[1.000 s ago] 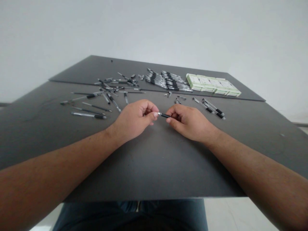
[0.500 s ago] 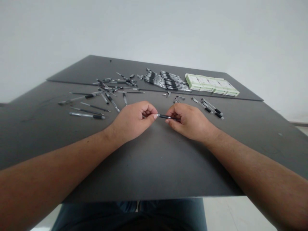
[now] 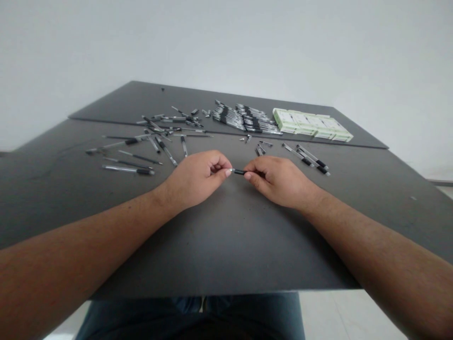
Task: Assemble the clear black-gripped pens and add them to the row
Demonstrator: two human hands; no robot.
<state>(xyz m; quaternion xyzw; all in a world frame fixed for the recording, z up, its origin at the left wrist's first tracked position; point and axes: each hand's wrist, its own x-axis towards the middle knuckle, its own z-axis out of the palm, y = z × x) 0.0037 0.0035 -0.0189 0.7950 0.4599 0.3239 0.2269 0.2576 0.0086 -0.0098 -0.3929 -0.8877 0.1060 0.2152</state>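
Between my two hands a pen (image 3: 239,172) with a black grip lies level above the table. My left hand (image 3: 198,177) pinches its pale tip end between thumb and fingertips. Closed around the other end, my right hand (image 3: 281,179) hides the rest of the barrel. Just beyond my right hand lie a few small pen parts (image 3: 260,150). To the left of my left hand are a clear pen barrel with a black grip (image 3: 129,170) and thin refills (image 3: 139,157).
A loose heap of pen parts (image 3: 166,123) spreads over the left back of the grey table (image 3: 226,250). Rows of pens (image 3: 244,118) lie at the back, beside green and white boxes (image 3: 313,123). Several capless-looking pens (image 3: 307,158) rest at the right.
My right thumb and fingers have closed further over the pen, covering more of its barrel. My left hand stays at the tip end.
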